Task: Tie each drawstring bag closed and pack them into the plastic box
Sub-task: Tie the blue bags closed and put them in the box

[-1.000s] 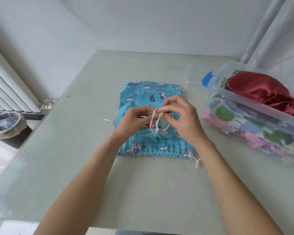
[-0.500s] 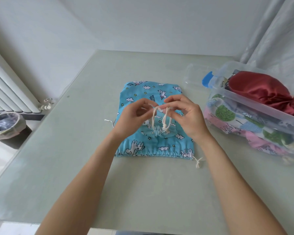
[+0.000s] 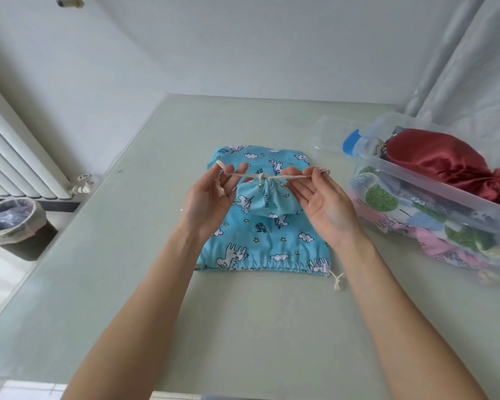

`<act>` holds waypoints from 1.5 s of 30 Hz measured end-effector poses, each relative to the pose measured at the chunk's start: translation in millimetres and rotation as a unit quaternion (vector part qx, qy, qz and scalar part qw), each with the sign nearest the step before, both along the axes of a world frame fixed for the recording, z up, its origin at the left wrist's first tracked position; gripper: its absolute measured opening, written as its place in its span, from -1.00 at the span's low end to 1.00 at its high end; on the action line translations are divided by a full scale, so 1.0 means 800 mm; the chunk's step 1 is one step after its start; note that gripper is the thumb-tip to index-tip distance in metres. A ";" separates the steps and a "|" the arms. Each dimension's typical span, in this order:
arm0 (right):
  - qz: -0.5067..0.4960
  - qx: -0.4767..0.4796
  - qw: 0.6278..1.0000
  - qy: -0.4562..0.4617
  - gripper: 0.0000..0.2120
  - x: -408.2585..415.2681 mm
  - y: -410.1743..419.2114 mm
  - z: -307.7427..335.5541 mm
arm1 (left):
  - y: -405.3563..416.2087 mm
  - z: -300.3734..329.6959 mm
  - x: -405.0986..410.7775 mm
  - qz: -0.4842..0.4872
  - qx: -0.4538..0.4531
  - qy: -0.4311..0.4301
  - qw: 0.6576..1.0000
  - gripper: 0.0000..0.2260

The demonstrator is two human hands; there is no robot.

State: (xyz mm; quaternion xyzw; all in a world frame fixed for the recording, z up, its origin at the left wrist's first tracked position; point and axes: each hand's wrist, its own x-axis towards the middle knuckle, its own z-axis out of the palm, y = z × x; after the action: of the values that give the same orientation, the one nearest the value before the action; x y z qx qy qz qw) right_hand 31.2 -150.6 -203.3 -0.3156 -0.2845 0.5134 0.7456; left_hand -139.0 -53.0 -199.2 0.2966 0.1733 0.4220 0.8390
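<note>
Both hands have drawn apart since a moment ago, when they worked close together over a loose loop of cord: now the left hand [image 3: 211,197] and the right hand [image 3: 319,202] each pinch one end of the drawstring [image 3: 289,177] between thumb and fingertips, palms turned up, and the cord runs taut between them through a knot [image 3: 261,176] at the gathered mouth of the small blue bag [image 3: 261,199]. That bag sits lifted just above a larger blue bag [image 3: 260,243] of the same print, which lies flat on the table [image 3: 127,284] with its mouth only loosely gathered and its cord end trailing at the near right corner. By my reading the small bag's knot is being pulled tight, so it still has to be packed, and the larger one appears untied. To the right, the clear plastic box [image 3: 433,180] already holds several patterned bags with a red satin one [image 3: 439,160] on top.
</note>
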 end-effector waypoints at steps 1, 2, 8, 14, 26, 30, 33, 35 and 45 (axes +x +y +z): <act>-0.003 0.003 1.000 0.012 -0.66 -0.001 0.000 0.000 | -0.001 -0.001 0.002 -0.002 0.008 0.004 1.000 -0.78; -0.006 0.004 1.000 0.024 -0.64 -0.002 0.000 0.001 | -0.001 -0.003 0.003 -0.006 0.021 0.009 1.000 -0.77; -0.080 -0.076 0.993 -0.036 -0.78 -0.007 0.001 0.003 | 0.006 -0.001 -0.003 0.004 0.106 0.090 0.990 -0.79; -0.083 -0.234 0.910 -0.332 -0.83 0.014 -0.009 0.001 | 0.000 -0.006 0.002 0.032 0.150 0.199 0.968 -0.90; -0.034 -0.163 0.714 -0.680 -0.86 0.005 -0.019 0.022 | -0.004 0.000 0.003 0.037 0.183 0.211 0.960 -0.89; -0.048 -0.160 0.707 -0.688 -0.96 0.006 -0.022 0.017 | -0.002 -0.003 -0.003 0.020 0.242 0.245 0.939 -0.93; -0.045 -0.161 0.728 -0.665 -0.95 0.006 -0.025 0.024 | -0.006 -0.007 -0.004 -0.012 0.385 0.356 0.851 -0.67; -0.050 -0.166 0.713 -0.679 -0.90 0.004 -0.026 0.027 | -0.012 -0.010 0.001 -0.008 0.452 0.419 0.787 -0.59; -0.015 -0.140 0.843 -0.519 -0.75 -0.001 -0.031 0.039 | -0.018 -0.011 0.008 0.023 0.488 0.406 0.773 -0.60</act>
State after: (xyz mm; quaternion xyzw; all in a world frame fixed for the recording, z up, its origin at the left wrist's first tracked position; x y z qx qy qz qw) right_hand 30.1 -175.3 -172.0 -0.6410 -0.5504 0.2972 0.4448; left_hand -132.5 -67.2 -207.6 0.8057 0.2752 0.3093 0.4236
